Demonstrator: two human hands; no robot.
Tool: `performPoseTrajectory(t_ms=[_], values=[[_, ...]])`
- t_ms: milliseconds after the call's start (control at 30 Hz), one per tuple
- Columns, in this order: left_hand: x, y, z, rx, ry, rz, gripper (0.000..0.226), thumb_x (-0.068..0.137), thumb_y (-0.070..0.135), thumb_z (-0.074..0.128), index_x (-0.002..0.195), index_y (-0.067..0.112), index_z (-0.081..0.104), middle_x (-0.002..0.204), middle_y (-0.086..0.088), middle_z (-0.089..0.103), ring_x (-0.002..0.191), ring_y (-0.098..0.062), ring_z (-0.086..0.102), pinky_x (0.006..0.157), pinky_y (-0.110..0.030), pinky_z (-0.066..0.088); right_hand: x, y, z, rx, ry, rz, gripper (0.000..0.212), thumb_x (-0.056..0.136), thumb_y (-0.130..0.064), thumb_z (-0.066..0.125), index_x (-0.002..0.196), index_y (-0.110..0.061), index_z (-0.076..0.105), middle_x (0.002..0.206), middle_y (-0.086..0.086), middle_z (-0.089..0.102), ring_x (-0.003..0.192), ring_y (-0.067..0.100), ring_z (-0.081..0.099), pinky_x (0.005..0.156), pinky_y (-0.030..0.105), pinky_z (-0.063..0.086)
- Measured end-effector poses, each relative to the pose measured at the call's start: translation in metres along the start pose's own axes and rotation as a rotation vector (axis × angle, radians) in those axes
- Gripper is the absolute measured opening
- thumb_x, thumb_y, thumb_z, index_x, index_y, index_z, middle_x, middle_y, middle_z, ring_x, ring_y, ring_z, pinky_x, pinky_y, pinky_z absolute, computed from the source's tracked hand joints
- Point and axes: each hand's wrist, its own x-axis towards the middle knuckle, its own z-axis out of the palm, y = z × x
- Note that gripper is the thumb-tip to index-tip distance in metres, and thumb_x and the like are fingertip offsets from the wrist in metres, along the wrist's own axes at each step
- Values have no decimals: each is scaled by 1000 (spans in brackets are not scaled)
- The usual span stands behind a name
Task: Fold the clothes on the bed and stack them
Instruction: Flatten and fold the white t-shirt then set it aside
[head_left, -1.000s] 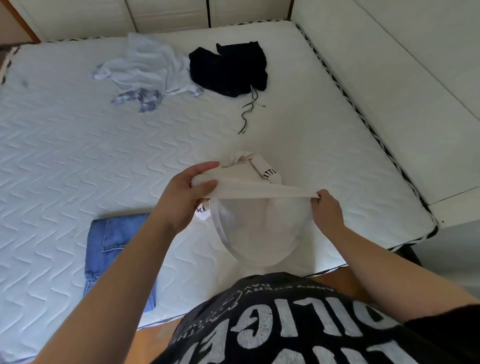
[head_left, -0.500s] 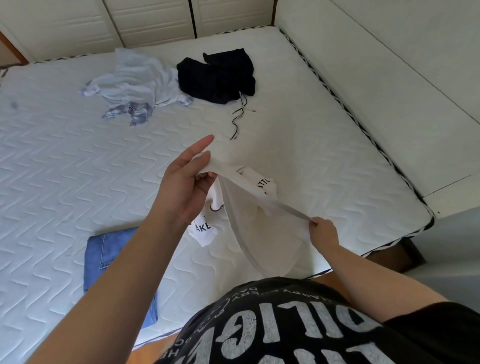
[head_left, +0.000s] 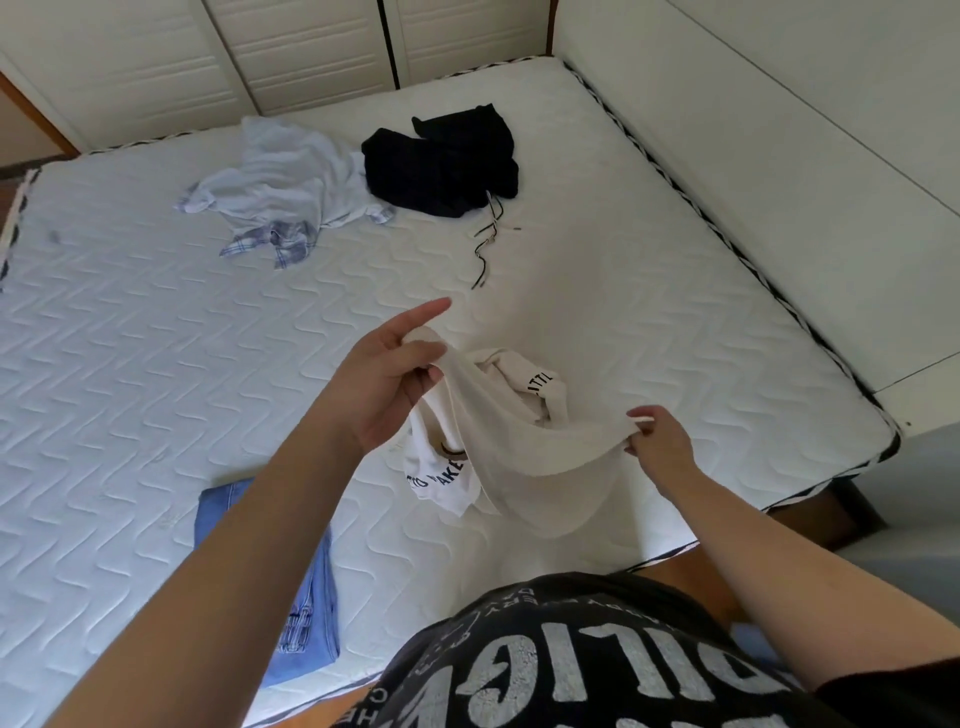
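A cream-white garment (head_left: 524, 457) with black lettering hangs bunched above the near part of the bed (head_left: 130, 374). My left hand (head_left: 387, 379) pinches one end of its hem, index finger pointing out. My right hand (head_left: 657, 434) pinches the other end, lower and to the right. Folded blue jeans (head_left: 306, 623) lie at the near edge on the left. A crumpled pale blue shirt (head_left: 285, 192) and a black garment (head_left: 441, 161) with loose drawstrings lie at the far side.
White wardrobe doors (head_left: 311, 47) stand behind the bed's far edge. A white wall or panel (head_left: 779, 130) runs along the right side. The mattress's near right corner (head_left: 883, 441) drops to the floor.
The cream garment's hem, stretched taut a second ago, now sags in a wider loop. My left hand has risen and my right hand has moved a little outward.
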Motion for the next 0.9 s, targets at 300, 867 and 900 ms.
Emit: performPoseTrajectory(t_ms=[300, 867, 900], values=[[15, 11, 14, 221, -152, -112, 38, 89, -2, 57, 124, 12, 66, 90, -5, 69, 88, -17, 67, 76, -21, 53, -55, -133, 29, -185, -375, -431, 31, 87, -4, 57, 97, -29, 73, 106, -13, 65, 93, 0, 62, 82, 8, 46], [26, 5, 11, 706, 202, 364, 28, 100, 27, 50, 125, 40, 49, 107, 13, 70, 97, 0, 67, 81, -14, 51, -67, -153, 63, 146, -628, -152, 29, 101, -23, 53, 107, 1, 68, 110, 14, 72, 103, 23, 69, 93, 34, 54], [23, -1, 8, 748, 283, 396, 21, 98, 27, 53, 116, 37, 53, 101, 14, 69, 92, 2, 66, 75, -9, 48, -66, -154, 63, 235, -656, -109, 26, 101, -21, 51, 109, -1, 67, 113, 13, 71, 107, 22, 68, 95, 31, 53]])
